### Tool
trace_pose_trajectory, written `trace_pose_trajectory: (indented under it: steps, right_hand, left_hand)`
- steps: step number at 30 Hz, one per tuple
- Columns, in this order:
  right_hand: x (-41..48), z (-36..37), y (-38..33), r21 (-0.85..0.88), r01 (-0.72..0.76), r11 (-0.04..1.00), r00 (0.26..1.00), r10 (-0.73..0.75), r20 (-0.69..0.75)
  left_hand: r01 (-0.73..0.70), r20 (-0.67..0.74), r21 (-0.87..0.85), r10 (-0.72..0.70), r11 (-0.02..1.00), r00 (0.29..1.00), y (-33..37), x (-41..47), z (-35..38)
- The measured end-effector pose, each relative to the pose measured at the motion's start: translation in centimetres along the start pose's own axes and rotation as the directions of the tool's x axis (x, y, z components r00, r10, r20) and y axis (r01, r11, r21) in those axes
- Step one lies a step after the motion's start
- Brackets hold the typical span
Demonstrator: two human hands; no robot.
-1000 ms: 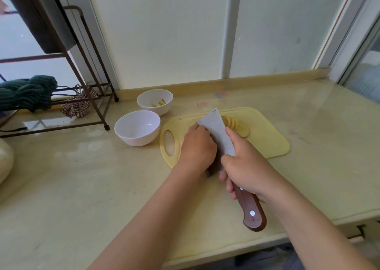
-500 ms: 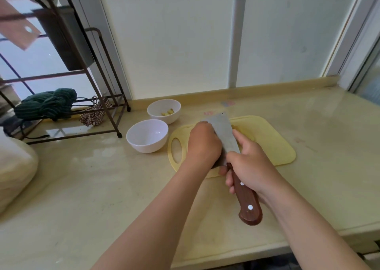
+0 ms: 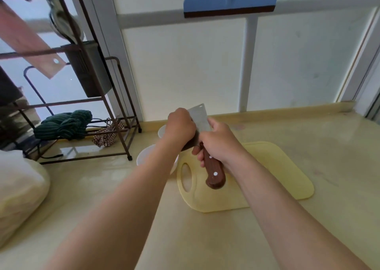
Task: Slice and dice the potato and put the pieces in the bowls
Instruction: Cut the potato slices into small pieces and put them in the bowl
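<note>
1. The right hand [image 3: 218, 144] has its fingers wrapped round the brown wooden handle of a broad steel cleaver [image 3: 200, 117], held up off the pale yellow plastic cutting board [image 3: 277, 171].
2. The left hand [image 3: 181, 126] is cupped with curled fingers against the left flat of the blade. I cannot tell what, if anything, it traps there.
3. No potato pieces show. The visible part of the board is bare, so they are probably hidden between palm and blade.
4. The cleaver's long axis runs from the handle, nearest the person, away and slightly left.
5. The far white bowl [image 3: 161, 131] peeks out directly under the left hand; the near white bowl [image 3: 143, 156] lies under the left wrist. Both sit left of the board, so the left hand is nearer and the release goes down and leftward.
</note>
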State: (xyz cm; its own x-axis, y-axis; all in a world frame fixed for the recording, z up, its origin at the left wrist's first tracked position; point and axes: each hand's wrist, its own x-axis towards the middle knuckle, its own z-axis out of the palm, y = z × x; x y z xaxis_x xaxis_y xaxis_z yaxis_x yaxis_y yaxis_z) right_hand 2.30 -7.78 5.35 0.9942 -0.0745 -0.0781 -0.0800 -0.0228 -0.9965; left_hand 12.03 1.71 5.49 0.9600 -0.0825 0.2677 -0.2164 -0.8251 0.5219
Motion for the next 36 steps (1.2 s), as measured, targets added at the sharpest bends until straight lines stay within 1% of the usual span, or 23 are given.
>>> trace_pose_trajectory:
  steps: [3, 6, 10, 15, 18, 22, 27, 29, 31, 34, 36]
  right_hand:
    - [2.3, 1.3, -0.4, -0.003, -0.028, 1.000, 0.999, 0.028, 0.027]
    - [3.9, 1.1, -0.4, -0.017, -0.087, 0.996, 0.994, 0.088, 0.066]
    - [5.1, -1.1, -0.7, -0.159, -0.110, 0.981, 0.992, 0.117, 0.041]
    - [5.3, -3.3, -2.0, -0.260, -0.089, 0.962, 0.993, 0.106, 0.052]
    - [5.1, -4.0, -2.5, -0.283, -0.070, 0.957, 0.994, 0.091, 0.061]
    - [3.8, -6.7, -2.9, -0.327, -0.013, 0.945, 0.999, 0.030, 0.046]
    - [0.6, -13.3, -1.5, -0.316, -0.018, 0.949, 1.000, 0.009, -0.030]
    - [-0.8, -16.1, -0.5, -0.289, -0.028, 0.957, 0.997, 0.005, -0.080]
    - [-2.1, -18.4, 0.5, -0.287, -0.038, 0.957, 0.990, -0.002, -0.139]
    - [-3.8, -20.5, 2.1, -0.333, -0.052, 0.942, 0.982, -0.011, -0.186]
    - [-4.9, -21.3, 3.0, -0.379, -0.068, 0.923, 0.985, 0.002, -0.171]
  left_hand:
    - [0.030, 0.018, 0.009, -0.031, 0.999, 0.999, -1.8, 2.4, -0.2]
    - [0.093, 0.052, -0.056, -0.090, 0.994, 0.995, -4.1, 4.2, 0.7]
    - [0.131, 0.144, -0.084, -0.118, 0.988, 0.983, -6.6, 6.1, 0.8]
    - [0.128, 0.082, -0.120, -0.118, 0.985, 0.990, -7.6, 7.1, -0.1]
    - [0.114, 0.070, -0.155, -0.104, 0.981, 0.992, -7.3, 6.7, -0.5]
    - [0.046, 0.072, -0.219, -0.031, 0.975, 0.997, -5.2, 5.1, -1.5]
    - [-0.126, 0.100, -0.219, 0.151, 0.968, 0.983, -0.4, -0.7, -1.1]
    - [-0.206, 0.165, -0.163, 0.232, 0.965, 0.959, 0.9, -3.7, 0.5]
    - [-0.290, 0.272, -0.113, 0.311, 0.950, 0.911, 1.4, -5.7, 3.0]
    - [-0.304, 0.415, -0.129, 0.330, 0.944, 0.848, 1.7, -7.1, 6.5]
    - [-0.324, 0.449, -0.136, 0.349, 0.936, 0.823, 2.3, -7.6, 8.2]
